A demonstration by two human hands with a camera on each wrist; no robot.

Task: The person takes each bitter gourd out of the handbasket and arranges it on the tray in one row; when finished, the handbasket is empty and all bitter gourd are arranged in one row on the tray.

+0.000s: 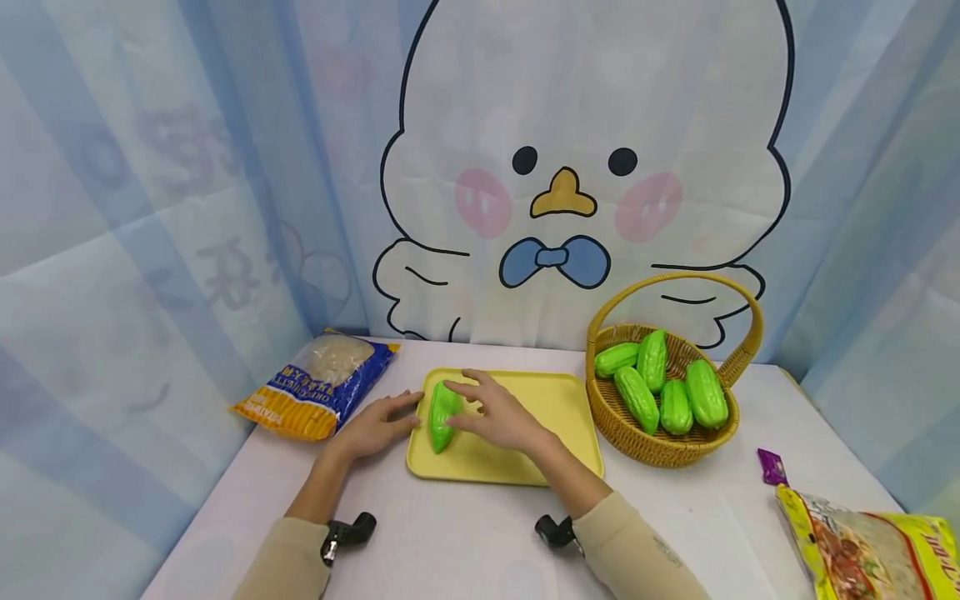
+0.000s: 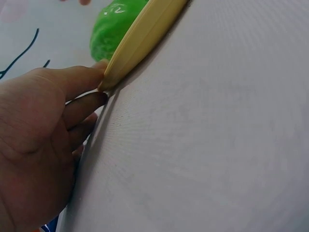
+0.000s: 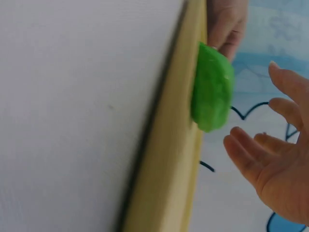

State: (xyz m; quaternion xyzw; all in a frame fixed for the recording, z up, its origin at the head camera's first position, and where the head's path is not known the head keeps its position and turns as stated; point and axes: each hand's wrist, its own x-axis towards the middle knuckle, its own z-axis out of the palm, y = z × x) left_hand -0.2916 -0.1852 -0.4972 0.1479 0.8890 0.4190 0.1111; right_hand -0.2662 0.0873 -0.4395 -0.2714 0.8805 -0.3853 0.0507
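A shiny green vegetable, shaped like a toy bitter melon [image 1: 442, 417], lies lengthwise near the left end of a yellow tray [image 1: 517, 467]. My left hand [image 1: 378, 427] is at the tray's left edge; in the left wrist view its thumb [image 2: 87, 79] laps over the rim while another finger meets it from outside. Above the tray, my right hand [image 1: 498, 414] reaches in from the right with fingers spread and lightly bent. Its fingertips overlap the melon in the head view. Seen from the right wrist, a gap separates this hand [image 3: 282, 159] from the melon [image 3: 212, 89].
A wicker basket [image 1: 637, 450] with a tall handle holds several similar green melons, right of the tray. At the left lies a blue-and-orange food bag [image 1: 315, 387]. A small purple packet [image 1: 772, 467] and a yellow food bag [image 1: 870, 542] lie at the right. Curtains [image 1: 150, 333] surround the table.
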